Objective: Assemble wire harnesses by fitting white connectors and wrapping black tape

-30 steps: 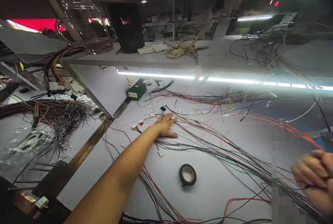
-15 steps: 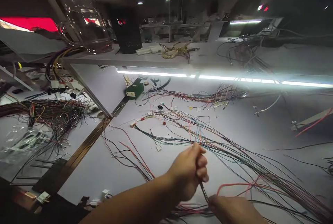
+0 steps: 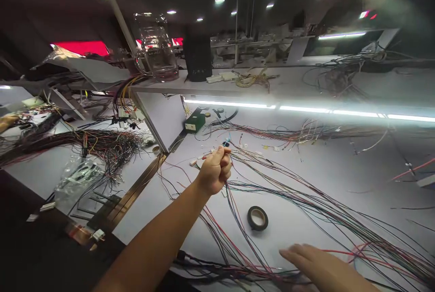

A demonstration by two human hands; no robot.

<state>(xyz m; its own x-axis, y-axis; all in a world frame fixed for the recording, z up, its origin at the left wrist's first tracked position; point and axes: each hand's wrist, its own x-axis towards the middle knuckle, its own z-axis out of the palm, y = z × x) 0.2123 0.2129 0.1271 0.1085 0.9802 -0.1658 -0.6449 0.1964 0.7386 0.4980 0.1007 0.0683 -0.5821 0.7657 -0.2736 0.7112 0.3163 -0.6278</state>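
My left hand (image 3: 215,172) is raised over the middle of the bench, its fingers closed around a thin bundle of wires (image 3: 238,219). The strands trail from below the fist toward the front edge; bluish ends show just above the thumb. My right hand (image 3: 314,262) is at the lower right with fingers stretched out, holding nothing that I can see. Between the hands a roll of black tape (image 3: 251,224) lies flat. Beyond the tape, a long wire harness (image 3: 306,197) stretches across to the right. More dark and red cables (image 3: 217,270) lie along the front edge.
A shelf (image 3: 217,89) with a strip light (image 3: 231,103) spans the back, carrying a glass jug (image 3: 158,56) and a black mesh holder (image 3: 199,59). Below it sits a green box (image 3: 195,122). Tangled wires (image 3: 115,147) and a plastic bag (image 3: 78,176) cover the left table.
My left hand has moved away and to the left with the wires. My right hand has let go of them and opened. The tape roll is now visible; the view has shifted left.
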